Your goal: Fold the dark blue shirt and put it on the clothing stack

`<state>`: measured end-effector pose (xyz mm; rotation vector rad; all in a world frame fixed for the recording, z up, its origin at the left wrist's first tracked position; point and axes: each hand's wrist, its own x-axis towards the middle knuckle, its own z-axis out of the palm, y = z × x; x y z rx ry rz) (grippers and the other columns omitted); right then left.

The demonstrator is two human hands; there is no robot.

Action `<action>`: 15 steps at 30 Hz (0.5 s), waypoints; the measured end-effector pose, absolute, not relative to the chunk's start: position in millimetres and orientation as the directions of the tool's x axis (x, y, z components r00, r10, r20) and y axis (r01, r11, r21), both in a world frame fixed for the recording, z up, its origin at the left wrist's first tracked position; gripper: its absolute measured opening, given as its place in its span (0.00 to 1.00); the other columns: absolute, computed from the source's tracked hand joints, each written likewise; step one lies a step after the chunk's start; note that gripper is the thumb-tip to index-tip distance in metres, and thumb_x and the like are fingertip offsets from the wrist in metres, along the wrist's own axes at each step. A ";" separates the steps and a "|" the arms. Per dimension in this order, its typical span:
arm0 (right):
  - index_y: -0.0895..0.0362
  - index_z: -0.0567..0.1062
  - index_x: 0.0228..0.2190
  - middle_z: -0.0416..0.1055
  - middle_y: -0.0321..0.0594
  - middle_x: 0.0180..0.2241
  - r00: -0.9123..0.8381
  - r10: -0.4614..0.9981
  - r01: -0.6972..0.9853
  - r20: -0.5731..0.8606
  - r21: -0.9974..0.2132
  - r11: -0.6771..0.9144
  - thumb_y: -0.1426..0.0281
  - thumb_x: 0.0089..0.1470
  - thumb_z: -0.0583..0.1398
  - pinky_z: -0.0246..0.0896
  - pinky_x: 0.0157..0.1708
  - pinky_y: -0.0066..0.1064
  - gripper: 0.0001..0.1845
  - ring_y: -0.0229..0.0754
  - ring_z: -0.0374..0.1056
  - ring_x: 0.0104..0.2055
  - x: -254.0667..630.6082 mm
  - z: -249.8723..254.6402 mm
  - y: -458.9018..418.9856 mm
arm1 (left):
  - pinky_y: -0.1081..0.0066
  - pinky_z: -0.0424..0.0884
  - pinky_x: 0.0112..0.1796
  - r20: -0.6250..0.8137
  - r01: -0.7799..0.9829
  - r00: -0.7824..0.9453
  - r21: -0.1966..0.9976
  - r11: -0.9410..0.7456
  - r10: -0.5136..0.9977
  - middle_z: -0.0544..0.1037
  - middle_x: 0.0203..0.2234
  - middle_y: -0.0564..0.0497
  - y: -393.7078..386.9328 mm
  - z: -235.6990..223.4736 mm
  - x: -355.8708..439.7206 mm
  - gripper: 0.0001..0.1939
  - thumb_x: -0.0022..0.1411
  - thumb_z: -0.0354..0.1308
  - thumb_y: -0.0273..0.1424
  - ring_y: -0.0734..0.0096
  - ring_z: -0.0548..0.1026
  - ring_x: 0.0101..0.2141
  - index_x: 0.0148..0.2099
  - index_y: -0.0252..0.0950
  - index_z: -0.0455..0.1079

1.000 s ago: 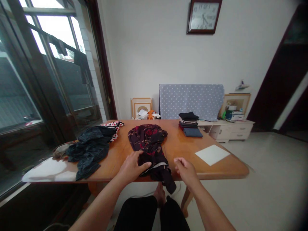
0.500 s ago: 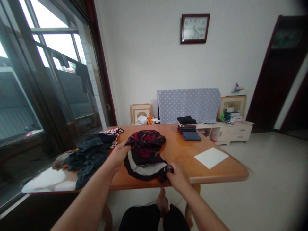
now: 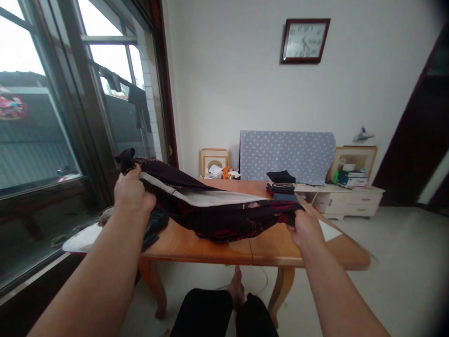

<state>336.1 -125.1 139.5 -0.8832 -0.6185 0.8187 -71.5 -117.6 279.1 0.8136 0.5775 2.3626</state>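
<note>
A dark garment [image 3: 224,222] with red patterning and a pale inner side is stretched in the air over the wooden table [image 3: 266,250]. My left hand [image 3: 133,192] grips its left end, held higher, with a bunch of cloth sticking up above the fingers. At the right end, lower down, my right hand [image 3: 305,227] is closed on the edge. The cloth sags between the two hands, and its exact kind cannot be made out. Behind my left forearm, a dark crumpled clothes pile [image 3: 156,227] lies partly hidden.
A stack of folded clothes [image 3: 280,180] stands at the table's far side. A white sheet [image 3: 329,230] lies to the right, partly behind my right hand. Beyond the table are a cloth-covered panel [image 3: 287,154] and a white cabinet [image 3: 354,201]. Large windows [image 3: 45,140] line the left.
Both hands have lifted the garment off the table and spread apart, the left one going up and left, the right one right and slightly up. The view has shifted a little left.
</note>
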 end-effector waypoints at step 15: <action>0.49 0.72 0.52 0.74 0.37 0.46 0.553 0.575 -0.080 0.602 -0.649 0.756 0.65 0.46 0.68 0.66 0.54 0.46 0.29 0.44 0.72 0.49 342.9 196.7 -169.4 | 0.70 0.74 0.38 0.649 -0.213 -0.588 0.450 -0.867 0.482 0.76 0.30 0.58 -163.1 290.0 -84.6 0.06 0.60 0.60 0.26 0.76 0.77 0.33 0.39 0.38 0.67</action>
